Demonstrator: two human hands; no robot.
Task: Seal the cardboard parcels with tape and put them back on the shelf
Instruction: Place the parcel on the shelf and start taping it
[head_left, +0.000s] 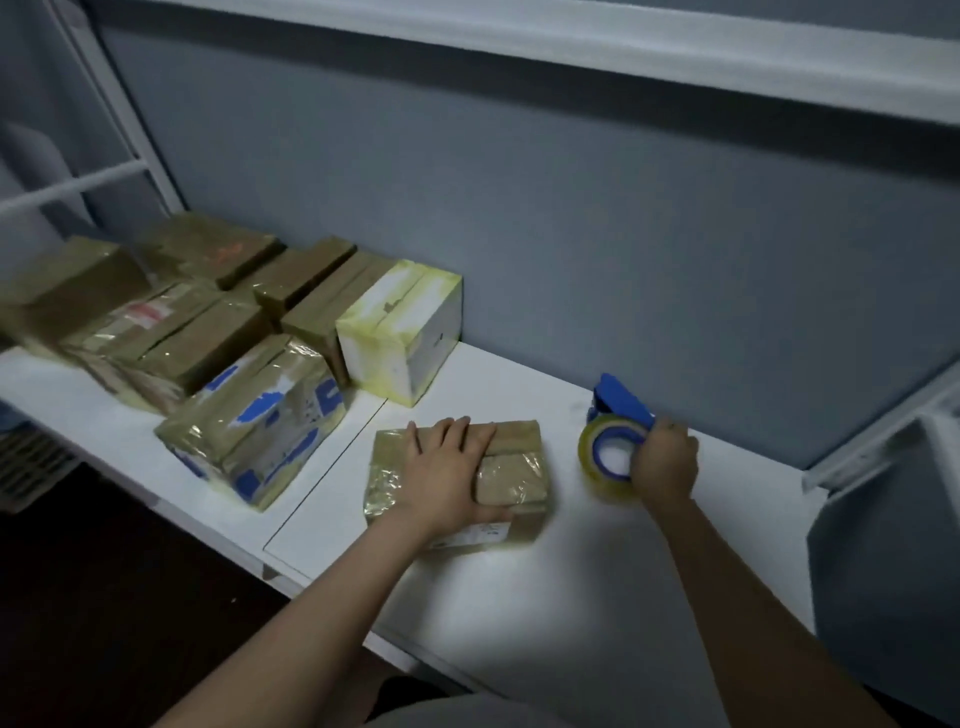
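Left hand (447, 473) lies flat on small taped parcel (514, 478), fingers spread, mid tabletop (519, 597) toward front edge. Right hand (667, 462) fingers curled round blue tape dispenser (623, 402), just right of parcel. Other parcels (249, 415) piled toward back-left.

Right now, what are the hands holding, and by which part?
The right hand grips the blue tape dispenser by its near end, next to the roll. The left hand holds nothing; it presses flat on top of the small parcel.
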